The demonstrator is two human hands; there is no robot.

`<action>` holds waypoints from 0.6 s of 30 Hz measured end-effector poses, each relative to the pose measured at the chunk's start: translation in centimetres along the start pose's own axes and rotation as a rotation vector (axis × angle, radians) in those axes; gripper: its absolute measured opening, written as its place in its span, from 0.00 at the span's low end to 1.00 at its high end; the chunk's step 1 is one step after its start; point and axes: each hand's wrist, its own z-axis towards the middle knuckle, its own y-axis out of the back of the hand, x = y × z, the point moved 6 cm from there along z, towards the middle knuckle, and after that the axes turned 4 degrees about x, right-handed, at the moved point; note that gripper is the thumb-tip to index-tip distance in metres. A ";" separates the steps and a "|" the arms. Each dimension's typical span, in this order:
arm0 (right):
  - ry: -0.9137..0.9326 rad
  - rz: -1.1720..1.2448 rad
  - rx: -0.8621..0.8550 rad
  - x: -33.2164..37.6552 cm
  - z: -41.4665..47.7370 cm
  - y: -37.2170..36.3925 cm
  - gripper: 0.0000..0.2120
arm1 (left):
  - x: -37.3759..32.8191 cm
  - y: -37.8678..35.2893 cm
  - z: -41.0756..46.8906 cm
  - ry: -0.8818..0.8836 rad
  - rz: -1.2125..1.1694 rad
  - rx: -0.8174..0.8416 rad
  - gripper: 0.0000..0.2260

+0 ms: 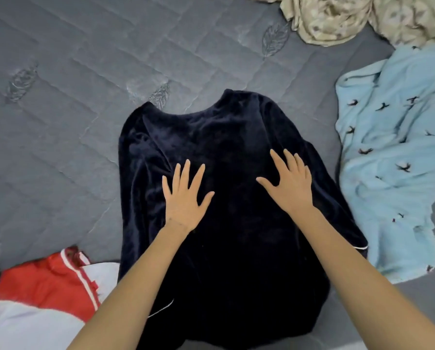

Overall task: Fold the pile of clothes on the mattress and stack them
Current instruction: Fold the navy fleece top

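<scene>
No readable labels. Left hand (183, 198) and right hand (288, 183) flat, fingers splayed, pressing plush navy velvet top (211, 137) on quilted grey mattress (72, 72).

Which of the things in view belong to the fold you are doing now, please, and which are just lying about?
In hand: navy top, pressed flat by left hand and right hand, on the mattress.
Lying about: light blue bird-print garment, beige patterned cloth, red-and-white garment.
</scene>
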 end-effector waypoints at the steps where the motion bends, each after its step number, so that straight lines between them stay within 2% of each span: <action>1: -0.018 0.006 0.007 -0.9 -0.5 -0.6 0.36 | -0.9 -0.7 0.0 -0.023 0.006 0.015 0.30; 5: -0.057 0.038 -0.018 -4.1 -2.4 -1.5 0.36 | -5.1 -2.6 0.7 -0.135 -0.021 0.031 0.30; 10: -0.191 0.100 -0.155 -9.0 -4.7 -0.6 0.35 | -11.6 -4.8 2.3 -0.265 -0.019 0.070 0.29; 13: -0.303 0.194 -0.181 -12.0 -5.3 -0.9 0.31 | -15.6 -5.5 3.2 -0.359 -0.048 0.074 0.28; 16: -0.340 0.198 -0.226 -14.2 -5.3 -1.3 0.25 | -18.6 -5.7 4.0 -0.415 -0.061 0.051 0.28; 18: -0.357 0.237 -0.188 -15.1 -5.2 -1.9 0.24 | -19.8 -5.6 4.6 -0.441 -0.021 0.028 0.27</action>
